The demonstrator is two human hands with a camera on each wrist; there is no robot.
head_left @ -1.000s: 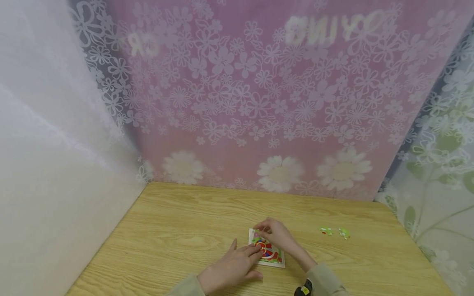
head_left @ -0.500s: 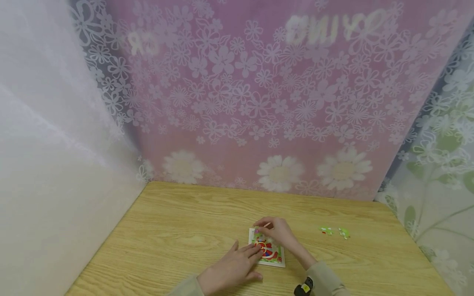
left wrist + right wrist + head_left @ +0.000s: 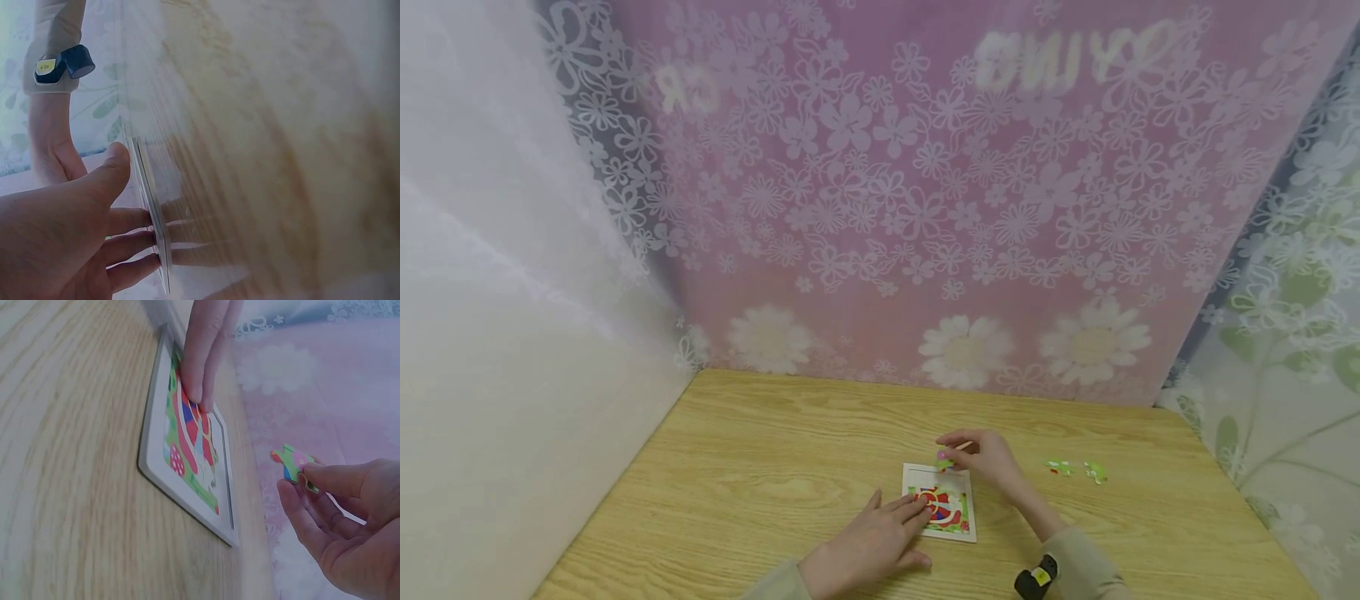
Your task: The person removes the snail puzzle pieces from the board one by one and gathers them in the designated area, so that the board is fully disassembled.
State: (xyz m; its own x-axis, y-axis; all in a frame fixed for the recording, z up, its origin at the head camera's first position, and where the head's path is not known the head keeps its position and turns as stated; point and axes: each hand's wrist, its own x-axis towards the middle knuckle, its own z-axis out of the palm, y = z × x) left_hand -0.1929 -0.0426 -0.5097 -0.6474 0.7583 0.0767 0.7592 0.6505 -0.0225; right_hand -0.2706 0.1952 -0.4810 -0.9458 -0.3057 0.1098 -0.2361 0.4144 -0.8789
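A square puzzle board (image 3: pixel 925 476) with a white frame lies on the table, its red, blue and green picture partly assembled and its far strip bare. My left hand (image 3: pixel 872 533) rests on the picture from the left, fingers straight and fingertips pressing the pieces. Over the board's far edge, my right hand (image 3: pixel 988 458) pinches a green puzzle piece (image 3: pixel 294 464) with a pink patch between thumb and fingers. In the right wrist view that piece is held up, apart from the board. The left wrist view shows the left hand (image 3: pixel 56 231) with its fingers over the board's edge.
Two loose green puzzle pieces, one with a red spot (image 3: pixel 1060 468) and one beside it (image 3: pixel 1096 472), lie to the right on the wood-grain table (image 3: pixel 775 467). A flowered pink curtain (image 3: pixel 880 250) hangs behind the table, with pale curtains on both sides.
My right hand has lifted the green piece from the board's far left corner and moved right and slightly away, uncovering the bare strip. The left hand stays in place.
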